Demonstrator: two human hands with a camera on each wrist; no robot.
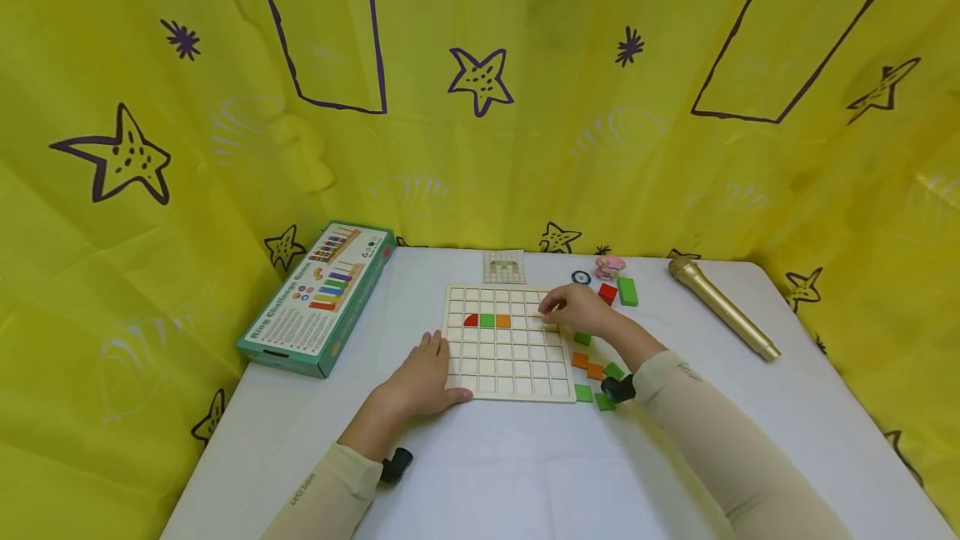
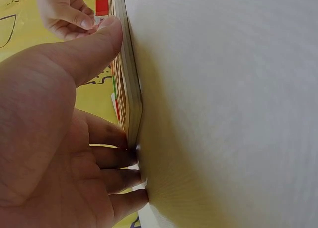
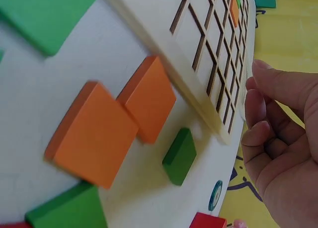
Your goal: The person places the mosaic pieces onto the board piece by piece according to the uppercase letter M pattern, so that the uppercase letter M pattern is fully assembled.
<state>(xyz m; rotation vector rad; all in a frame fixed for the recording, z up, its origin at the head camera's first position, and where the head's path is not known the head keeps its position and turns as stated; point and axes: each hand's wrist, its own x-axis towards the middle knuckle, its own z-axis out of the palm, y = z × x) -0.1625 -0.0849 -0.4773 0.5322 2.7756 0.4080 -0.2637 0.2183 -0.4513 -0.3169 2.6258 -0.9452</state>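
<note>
We are resting our outspread left hand (image 1: pixel 423 377) against the gridded board (image 1: pixel 506 352), curling our right hand (image 1: pixel 583 310), whether gripping anything, we cannot tell

Through my remote feed, the grid board (image 1: pixel 510 372) looks like smooth, matt wood, the orange tiles (image 3: pixel 94 138) smooth and matt, the box (image 1: pixel 315 307) printed cardboard, the microphone (image 1: pixel 723 309) metallic, the yellow backdrop (image 1: pixel 555 165) creased cloth.

White table (image 1: pixel 480 465) with grid board (image 1: pixel 510 365), box (image 1: pixel 318 298), tiles (image 1: pixel 581 360), gold microphone (image 1: pixel 723 309)
</note>
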